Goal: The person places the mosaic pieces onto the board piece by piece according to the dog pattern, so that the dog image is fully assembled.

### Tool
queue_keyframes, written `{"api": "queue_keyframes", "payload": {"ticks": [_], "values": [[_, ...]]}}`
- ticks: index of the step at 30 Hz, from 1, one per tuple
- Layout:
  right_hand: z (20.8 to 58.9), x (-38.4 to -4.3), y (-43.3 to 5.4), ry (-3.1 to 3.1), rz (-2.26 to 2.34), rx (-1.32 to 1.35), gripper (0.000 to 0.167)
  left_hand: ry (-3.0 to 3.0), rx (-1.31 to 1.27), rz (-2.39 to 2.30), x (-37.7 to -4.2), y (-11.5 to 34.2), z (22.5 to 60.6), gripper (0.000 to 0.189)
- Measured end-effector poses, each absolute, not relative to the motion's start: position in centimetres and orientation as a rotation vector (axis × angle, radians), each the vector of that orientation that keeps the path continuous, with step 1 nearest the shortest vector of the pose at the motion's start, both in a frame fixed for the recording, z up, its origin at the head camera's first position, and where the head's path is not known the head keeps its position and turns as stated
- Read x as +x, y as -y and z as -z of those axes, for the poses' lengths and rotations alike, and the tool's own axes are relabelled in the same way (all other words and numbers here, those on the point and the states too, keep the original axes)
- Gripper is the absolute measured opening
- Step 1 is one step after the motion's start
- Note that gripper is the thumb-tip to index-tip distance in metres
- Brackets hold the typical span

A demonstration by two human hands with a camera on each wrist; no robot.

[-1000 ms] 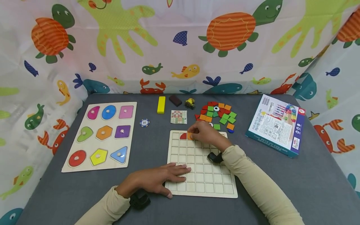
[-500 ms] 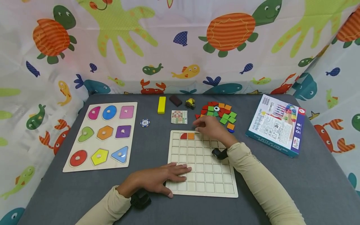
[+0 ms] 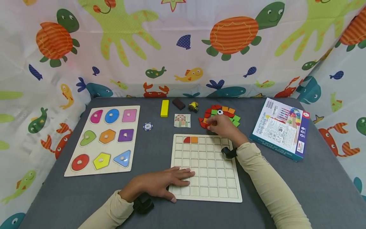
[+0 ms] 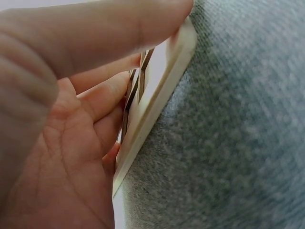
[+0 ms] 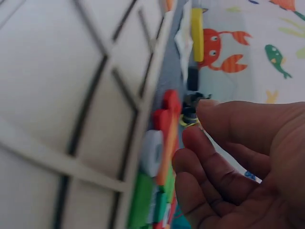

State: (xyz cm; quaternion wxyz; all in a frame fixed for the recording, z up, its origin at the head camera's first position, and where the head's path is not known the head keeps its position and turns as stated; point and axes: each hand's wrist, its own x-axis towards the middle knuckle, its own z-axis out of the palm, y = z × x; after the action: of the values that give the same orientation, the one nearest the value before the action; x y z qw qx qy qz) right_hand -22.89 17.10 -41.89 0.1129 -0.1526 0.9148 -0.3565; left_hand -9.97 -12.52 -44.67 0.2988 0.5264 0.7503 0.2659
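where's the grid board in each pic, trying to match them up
Head: the board is low, just right of centre, the left hand on its lower left.
Left wrist: its slanted edge and a corner, around upper middle.
Right wrist: it fills the left side.
Shared landmark: grey cloth, in all three.

A grey table [image 3: 154,149] carries 1 grid board [image 3: 203,172] under the left hand [image 3: 163,182]. Coloured tiles [image 3: 214,112] lie at the right hand [image 3: 224,127], 1 box [image 3: 281,127] to its right.

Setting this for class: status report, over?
Left grip on grid board, covering squares. Right grip over tile pile, seemingly empty. Red tile, orange tile in far row.
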Motion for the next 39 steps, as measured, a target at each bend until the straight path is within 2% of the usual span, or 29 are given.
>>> {"api": "queue_keyframes", "payload": {"ticks": [5, 11, 18, 31, 39], "values": [[42.9, -23.4, -17.2, -2.676, 1.002, -0.402, 0.030, -1.991, 1.396, -0.701, -9.9, 12.5, 44.6, 0.070], [43.2, -24.0, -16.6, -2.737, 0.834, -0.486, 0.038, -1.993, 1.402, -0.702, -9.9, 12.5, 44.6, 0.070], [43.1, -24.1, -16.7, -2.759, 0.782, -0.462, 0.025, -1.981, 1.394, -0.710, -10.0, 12.5, 44.5, 0.071], [42.8, -23.7, -17.5, -2.775, 0.887, -0.381, 0.029, -1.993, 1.386, -0.714, -9.8, 12.6, 44.7, 0.071], [42.0, -22.8, -17.4, -2.831, 0.966, -0.327, 0.013, -1.999, 1.391, -0.722, -9.8, 12.6, 44.6, 0.071]]}}
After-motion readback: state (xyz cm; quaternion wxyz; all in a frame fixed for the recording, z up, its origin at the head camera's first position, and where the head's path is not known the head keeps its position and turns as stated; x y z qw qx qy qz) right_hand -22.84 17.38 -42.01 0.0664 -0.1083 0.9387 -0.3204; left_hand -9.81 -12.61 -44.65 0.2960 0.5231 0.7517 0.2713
